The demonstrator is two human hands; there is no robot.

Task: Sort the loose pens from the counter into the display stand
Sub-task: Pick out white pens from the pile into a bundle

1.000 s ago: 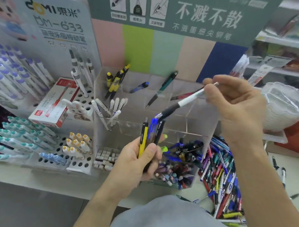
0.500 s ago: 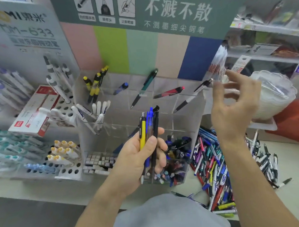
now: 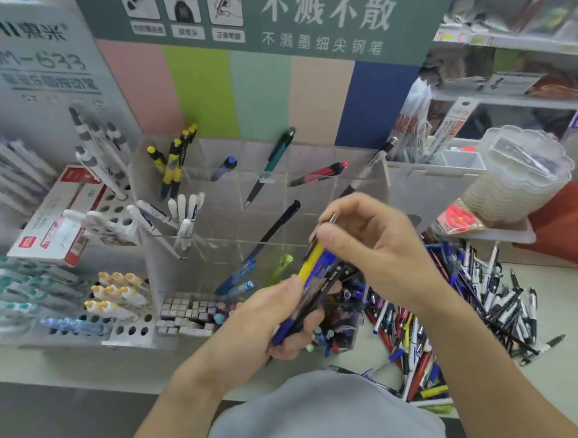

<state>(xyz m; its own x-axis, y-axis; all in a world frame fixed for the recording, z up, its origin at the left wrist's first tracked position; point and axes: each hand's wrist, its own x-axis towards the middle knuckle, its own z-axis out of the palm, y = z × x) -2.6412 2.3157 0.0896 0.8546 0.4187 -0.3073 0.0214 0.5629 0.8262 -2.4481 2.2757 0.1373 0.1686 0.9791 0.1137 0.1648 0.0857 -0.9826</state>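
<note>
Now the left hand [image 3: 269, 322] clenches a bundle [image 3: 312, 292] of pens just before the clear stand [image 3: 313, 198]; the right hand [image 3: 371, 245] pinches the top of the bundle's yellow pen [image 3: 311, 262], loose pens [image 3: 450, 314] right of the stand.

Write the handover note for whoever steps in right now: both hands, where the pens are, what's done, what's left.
Left hand: grips a bundle of pens, yellow, blue and black, in front of the clear display stand.
Right hand: pinches the top of the yellow pen in that bundle.
Done: several stand compartments hold pens, among them a green pen, a red pen and a black pen.
Left: the bundle, then the big loose pile on the counter to the right.
</note>
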